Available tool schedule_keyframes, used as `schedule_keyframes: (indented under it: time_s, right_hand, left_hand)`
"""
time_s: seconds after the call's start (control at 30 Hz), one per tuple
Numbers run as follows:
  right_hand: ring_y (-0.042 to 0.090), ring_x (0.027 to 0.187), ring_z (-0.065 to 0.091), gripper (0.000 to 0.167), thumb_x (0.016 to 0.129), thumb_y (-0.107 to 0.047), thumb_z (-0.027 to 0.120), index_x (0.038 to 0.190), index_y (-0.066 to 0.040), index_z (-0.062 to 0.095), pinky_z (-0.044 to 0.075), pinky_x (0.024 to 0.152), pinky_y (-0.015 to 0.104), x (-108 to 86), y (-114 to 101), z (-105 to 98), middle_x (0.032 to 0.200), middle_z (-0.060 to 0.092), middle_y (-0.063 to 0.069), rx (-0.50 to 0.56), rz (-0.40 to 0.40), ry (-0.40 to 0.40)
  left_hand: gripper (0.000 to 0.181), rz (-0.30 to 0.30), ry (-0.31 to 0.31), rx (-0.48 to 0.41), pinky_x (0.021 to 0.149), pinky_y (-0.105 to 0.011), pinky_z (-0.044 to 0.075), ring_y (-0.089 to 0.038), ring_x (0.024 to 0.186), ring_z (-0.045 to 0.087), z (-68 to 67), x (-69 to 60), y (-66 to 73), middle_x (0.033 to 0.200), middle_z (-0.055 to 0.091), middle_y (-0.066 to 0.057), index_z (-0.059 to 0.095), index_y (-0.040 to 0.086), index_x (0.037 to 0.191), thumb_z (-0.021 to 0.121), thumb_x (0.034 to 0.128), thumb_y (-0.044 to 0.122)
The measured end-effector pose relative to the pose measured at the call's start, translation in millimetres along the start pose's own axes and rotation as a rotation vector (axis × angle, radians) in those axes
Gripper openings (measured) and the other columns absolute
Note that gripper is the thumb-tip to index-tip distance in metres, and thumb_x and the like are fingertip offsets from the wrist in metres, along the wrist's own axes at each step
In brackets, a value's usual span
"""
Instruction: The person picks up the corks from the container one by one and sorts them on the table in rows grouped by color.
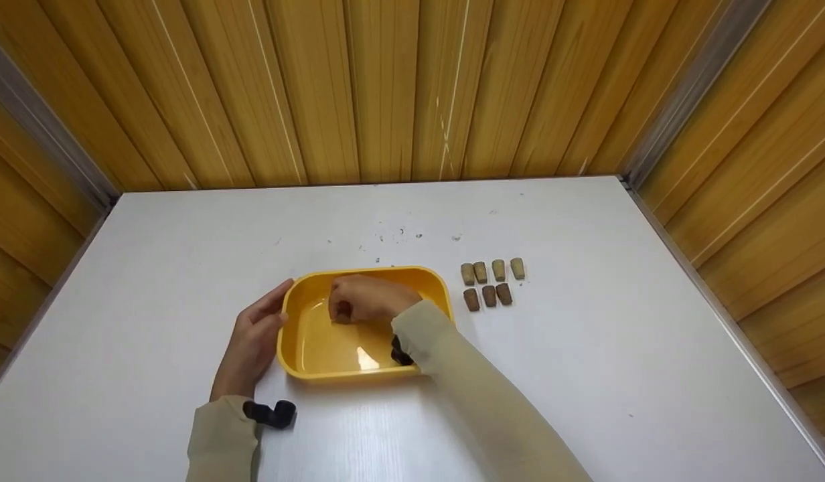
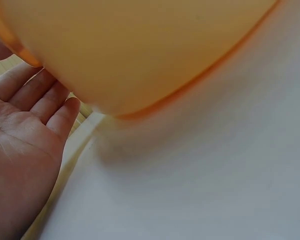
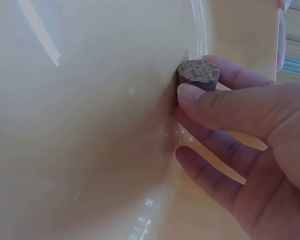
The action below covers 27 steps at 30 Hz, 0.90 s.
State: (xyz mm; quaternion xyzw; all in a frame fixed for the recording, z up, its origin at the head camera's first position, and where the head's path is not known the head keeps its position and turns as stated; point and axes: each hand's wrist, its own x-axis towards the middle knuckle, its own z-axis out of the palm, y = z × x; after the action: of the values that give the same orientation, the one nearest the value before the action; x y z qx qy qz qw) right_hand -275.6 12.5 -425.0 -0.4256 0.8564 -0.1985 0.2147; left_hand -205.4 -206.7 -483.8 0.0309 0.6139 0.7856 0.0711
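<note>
A yellow plastic tray (image 1: 325, 365) sits on the white table. Over its inside, my right hand (image 1: 372, 298) pinches a dark brown cork stopper (image 3: 199, 74) between thumb and fingers. The right wrist view shows the cork's speckled end facing up, close to the tray's inner surface (image 3: 105, 100). My left hand (image 1: 255, 338) rests against the left outer side of the tray, its fingers fairly straight along the wall. In the left wrist view the palm (image 2: 25, 135) faces the tray's outside (image 2: 125, 60), with the fingers touching near its edge.
Right of the tray, several light tan corks (image 1: 498, 270) stand in a row, with 3 darker brown corks (image 1: 489, 296) in a row nearer me. Small dark specks (image 1: 402, 232) mark the table behind the tray. Wood-patterned panels (image 1: 386, 94) enclose the back and sides.
</note>
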Motion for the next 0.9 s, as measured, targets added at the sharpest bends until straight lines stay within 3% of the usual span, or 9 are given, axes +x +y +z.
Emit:
schedule_keyframes:
  time_s: [0.2,0.47,0.67,0.9]
  right_hand:
    - [0.012,0.083,0.051,0.027,0.081,0.012,0.06,0.093,-0.01,0.07,0.047,0.074,0.015,-4.1,3,-2,0.091,0.06,0.0,0.051,0.023,-0.021]
    - [0.011,0.084,0.055,0.015,0.085,-0.001,0.068,0.097,-0.011,0.069,0.051,0.078,0.017,-13.8,7,-8,0.093,0.066,-0.003,0.109,0.056,-0.066]
    - [0.009,0.085,0.057,0.017,0.086,-0.002,0.067,0.101,-0.009,0.07,0.05,0.075,0.016,-21.6,15,-12,0.097,0.069,-0.001,0.142,0.03,-0.076]
    - [0.01,0.092,0.06,0.027,0.088,-0.01,0.067,0.116,-0.011,0.066,0.051,0.082,0.021,-33.3,21,-20,0.103,0.069,-0.002,0.188,0.091,-0.057]
  left_hand:
    - [0.059,0.001,0.016,-0.004,0.108,-0.019,0.039,-0.005,0.134,0.043,1.1,0.0,1.4,0.155,0.034,-0.009,0.035,0.003,0.147,0.042,0.0897,-0.006]
    - [0.058,0.004,0.009,-0.016,0.108,-0.02,0.038,-0.004,0.133,0.045,-0.3,0.6,0.9,0.155,0.033,-0.011,0.034,0.002,0.148,0.043,0.0903,-0.006]
    - [0.059,0.024,-0.005,0.002,0.108,-0.02,0.038,-0.004,0.133,0.044,-0.9,0.3,-1.0,0.156,0.032,-0.01,0.031,0.0,0.148,0.042,0.0906,-0.005]
    - [0.057,0.034,-0.013,0.007,0.108,-0.02,0.038,-0.004,0.134,0.044,-0.9,-0.9,-0.8,0.156,0.033,-0.009,0.031,0.001,0.149,0.04,0.0922,-0.005]
